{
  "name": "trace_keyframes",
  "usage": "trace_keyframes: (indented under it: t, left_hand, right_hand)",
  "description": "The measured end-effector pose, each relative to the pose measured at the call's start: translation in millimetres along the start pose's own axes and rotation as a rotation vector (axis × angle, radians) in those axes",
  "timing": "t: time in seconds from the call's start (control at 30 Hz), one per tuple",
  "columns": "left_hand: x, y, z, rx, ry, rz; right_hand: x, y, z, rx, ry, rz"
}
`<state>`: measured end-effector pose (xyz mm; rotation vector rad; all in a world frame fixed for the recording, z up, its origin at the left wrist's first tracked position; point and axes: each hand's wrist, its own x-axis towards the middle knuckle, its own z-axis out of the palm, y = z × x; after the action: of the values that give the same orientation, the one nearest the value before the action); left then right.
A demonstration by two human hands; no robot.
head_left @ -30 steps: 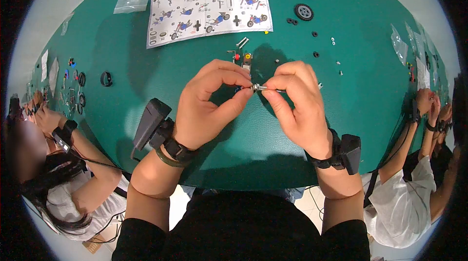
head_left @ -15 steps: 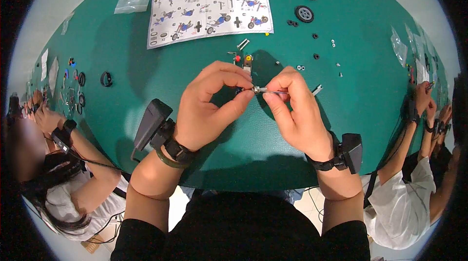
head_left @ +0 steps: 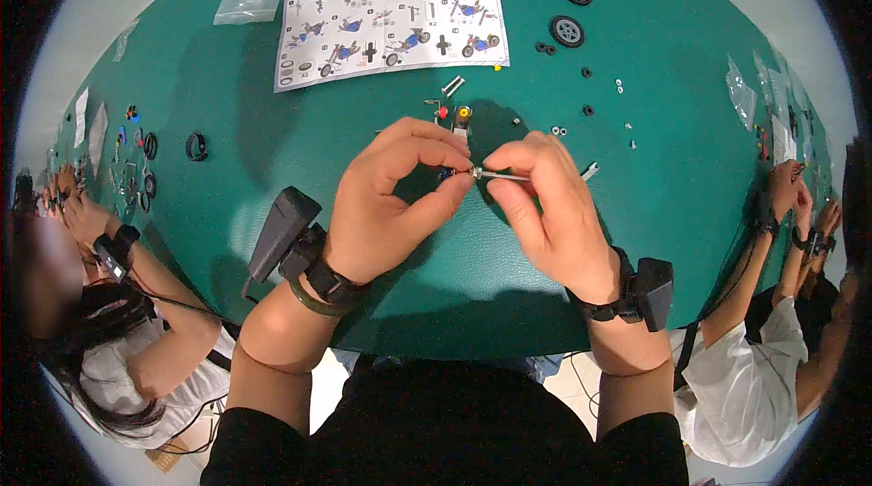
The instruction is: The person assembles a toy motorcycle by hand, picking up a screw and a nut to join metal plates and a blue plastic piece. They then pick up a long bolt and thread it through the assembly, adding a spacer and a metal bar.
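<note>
Since the frame a second earlier, the thumb and forefinger of the right hand (head_left: 559,213) had spread from a tight pinch to a narrow gap around a thin metal rod (head_left: 506,178), and the shifted fingers had uncovered two small nuts (head_left: 559,132). The left hand (head_left: 372,195) had stayed almost where it was.

From the head camera, the left thumb and forefinger were pinched on a small metal fitting (head_left: 477,173), held above the table (head_left: 509,304) in front of the wearer. A dark blue part (head_left: 446,174) showed inside that hand's curl. The rod ran from the fitting to beneath the right fingers; whether they gripped it could not be told. Just beyond lay a piece with a yellow end (head_left: 463,114); farther off was the printed sheet (head_left: 391,27).

The step in hand looked to be turning or seating the rod at the fitting. The next move seemed to call for a steady left pinch, a fresh right-hand grip, and rod and fitting kept in line.
</note>
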<state>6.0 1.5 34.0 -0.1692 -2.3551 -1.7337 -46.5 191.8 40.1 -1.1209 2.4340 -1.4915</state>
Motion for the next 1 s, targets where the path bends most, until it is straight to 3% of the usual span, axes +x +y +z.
trace_keyframes:
  t: [0.17, 0.47, 0.57, 0.67, 0.77, 1.0]
  left_hand:
    - [0.2, -0.4, -1.1, 0.001, -0.005, 0.007]
    - [-1.3, 2.5, -1.3, -0.034, -0.03, -0.044]
    - [-0.9, 1.6, -2.2, -0.032, -0.034, -0.038]
    - [-1.0, 2.3, -2.2, -0.031, -0.038, -0.04]
    - [-1.2, 2.6, -1.9, -0.047, -0.036, -0.047]
    - [-0.6, 1.8, -2.1, -0.039, -0.038, -0.043]
  right_hand:
    - [-4.1, 3.6, 7.3, 0.19, 0.043, 0.09]
    - [1.7, 6.6, -2.1, -0.232, 0.056, -0.136]
    - [-0.2, 7.2, -1.9, -0.187, -0.021, -0.108]
    - [-1.4, 0.6, 4.2, 0.065, 0.049, 0.02]
    - [-6.1, 6.9, 5.9, 0.116, 0.022, 0.024]
    - [1.0, 9.2, 0.9, -0.071, 0.063, -0.1]
